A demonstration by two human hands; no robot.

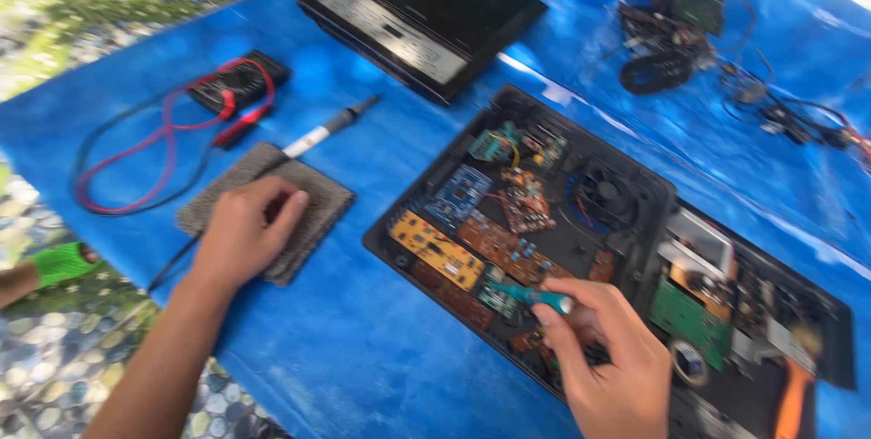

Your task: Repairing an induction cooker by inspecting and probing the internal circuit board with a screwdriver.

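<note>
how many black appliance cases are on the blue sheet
3: a closed case at the top, an opened case under the right hand, another open case at right, partly cut off.

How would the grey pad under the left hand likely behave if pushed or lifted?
The grey pad looks like coarse woven fabric, so it would probably flex and droop when lifted. Lying flat on the blue sheet, it likely slides rather than rolls. The left hand pressing on it suggests it is light.

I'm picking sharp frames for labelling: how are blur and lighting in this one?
Head view: motion blur smears everything, worst on the cables at far right; left hand and screwdriver are soft-edged; bright daylight gives glare patches on the blue cloth and washes out the top right corner.
</note>
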